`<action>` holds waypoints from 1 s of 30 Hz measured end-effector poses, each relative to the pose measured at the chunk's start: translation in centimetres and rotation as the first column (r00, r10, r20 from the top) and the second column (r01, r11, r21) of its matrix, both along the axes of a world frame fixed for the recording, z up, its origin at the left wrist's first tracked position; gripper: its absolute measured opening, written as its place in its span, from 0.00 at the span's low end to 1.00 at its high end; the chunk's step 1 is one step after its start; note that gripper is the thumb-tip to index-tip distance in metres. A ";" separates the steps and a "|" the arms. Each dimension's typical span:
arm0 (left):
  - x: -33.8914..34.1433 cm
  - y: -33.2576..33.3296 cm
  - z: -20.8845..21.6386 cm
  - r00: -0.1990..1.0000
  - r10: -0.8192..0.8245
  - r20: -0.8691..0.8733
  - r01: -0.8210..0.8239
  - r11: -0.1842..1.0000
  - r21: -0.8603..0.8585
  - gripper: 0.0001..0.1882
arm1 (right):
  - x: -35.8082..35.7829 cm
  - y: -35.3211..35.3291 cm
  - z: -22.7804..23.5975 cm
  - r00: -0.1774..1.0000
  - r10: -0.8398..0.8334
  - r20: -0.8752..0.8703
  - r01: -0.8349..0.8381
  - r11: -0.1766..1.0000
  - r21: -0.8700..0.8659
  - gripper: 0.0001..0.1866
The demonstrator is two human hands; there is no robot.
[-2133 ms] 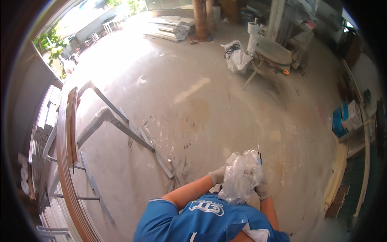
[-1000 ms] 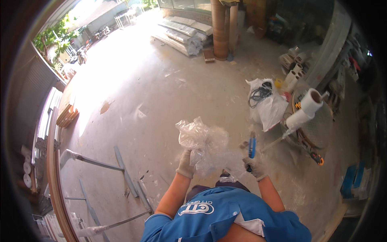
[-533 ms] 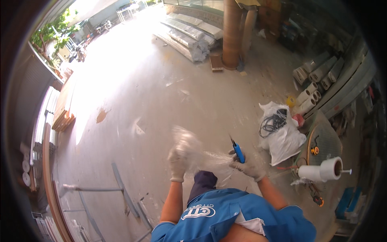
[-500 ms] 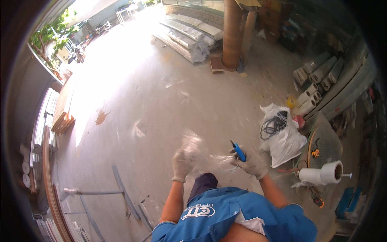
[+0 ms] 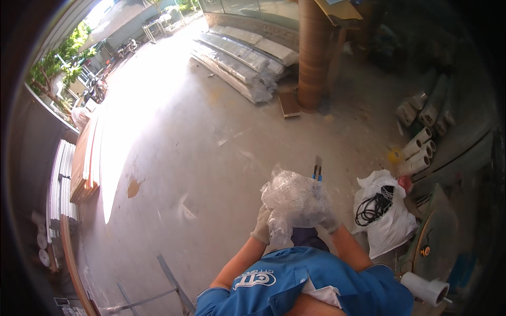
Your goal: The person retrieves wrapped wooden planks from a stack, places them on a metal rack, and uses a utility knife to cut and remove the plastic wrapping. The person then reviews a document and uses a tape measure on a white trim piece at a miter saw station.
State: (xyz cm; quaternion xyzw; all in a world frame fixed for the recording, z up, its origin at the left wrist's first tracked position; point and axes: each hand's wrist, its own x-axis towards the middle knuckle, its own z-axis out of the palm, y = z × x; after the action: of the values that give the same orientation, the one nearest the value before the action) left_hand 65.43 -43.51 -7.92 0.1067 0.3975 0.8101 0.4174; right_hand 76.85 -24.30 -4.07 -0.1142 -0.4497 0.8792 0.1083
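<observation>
Blue short-sleeved shirt [image 5: 292,269], pale gloves [image 5: 261,227].

Crumpled clear plastic [image 5: 295,197] hides much of the left hand [image 5: 261,227], the right hand [image 5: 330,223] and the blue cutter [image 5: 320,173]; toward one o'clock, the upper edge crops the brown column [image 5: 312,58].

White lettering stands on the chest of the blue work shirt [image 5: 287,266]: large outlined letters inside a rounded white emblem [image 5: 255,280], with a smaller line of white capitals along its upper edge. Dark marks on the ends of the long pale packages [image 5: 428,113] are too small to read.
</observation>
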 end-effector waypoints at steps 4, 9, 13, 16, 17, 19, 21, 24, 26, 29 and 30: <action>-8.4 8.5 -0.7 0.948 0.059 -0.314 -0.143 0.958 -0.250 0.20 | -9.2 7.1 -1.4 0.999 0.038 -0.001 -0.032 0.857 0.515 0.26; -14.8 16.0 2.7 0.574 -0.077 -0.815 -0.476 0.779 -0.409 0.19 | -18.7 14.8 -3.8 0.987 0.157 -0.029 -0.155 0.986 0.064 0.32; -23.2 19.9 4.7 0.687 -0.174 -0.705 -0.224 0.873 -0.433 0.24 | -26.1 18.6 -2.4 0.988 0.134 0.080 -0.135 0.991 0.004 0.27; -30.2 18.9 6.3 0.954 -0.029 -0.300 -0.071 0.946 -0.317 0.27 | -32.3 20.8 -0.7 0.990 0.067 0.128 -0.081 0.991 0.103 0.25; -32.6 19.2 6.8 0.953 0.127 -0.274 -0.209 0.933 -0.294 0.29 | -34.7 21.3 -0.2 0.993 0.031 0.115 -0.056 0.975 0.215 0.24; -37.3 19.7 8.1 0.875 0.428 -0.226 -0.480 0.829 -0.287 0.35 | -39.5 21.8 0.5 0.980 -0.035 0.197 -0.053 0.906 0.420 0.23; -42.3 21.0 9.7 0.511 0.305 -0.804 -0.645 0.754 -0.124 0.39 | -44.9 22.1 1.3 0.913 -0.133 0.385 -0.133 0.796 0.591 0.22; -48.6 22.4 12.2 -0.047 -0.099 -0.994 -0.548 0.834 -0.057 0.43 | -52.5 21.0 2.4 0.901 -0.142 0.409 -0.174 0.747 0.642 0.22; -52.5 23.8 12.9 -0.169 -0.354 -0.920 -0.461 0.853 -0.244 0.42 | -57.4 20.7 2.8 0.933 -0.205 0.297 -0.072 0.700 0.711 0.23; -59.5 25.1 12.2 0.035 -0.543 -0.839 -0.491 0.722 -0.488 0.44 | -61.8 21.8 3.3 0.963 -0.177 0.203 0.038 0.836 0.548 0.26; -61.9 25.2 11.8 0.140 -0.589 -0.796 -0.401 0.701 -0.590 0.47 | -63.1 22.5 3.4 0.975 -0.176 0.138 0.073 0.832 0.550 0.25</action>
State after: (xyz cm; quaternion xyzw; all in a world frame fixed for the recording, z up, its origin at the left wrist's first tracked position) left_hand 3.54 -18.29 3.88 0.4679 0.8314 0.2779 0.1123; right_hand 13.70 -1.82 -0.64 -0.1881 -0.6790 0.6932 0.1516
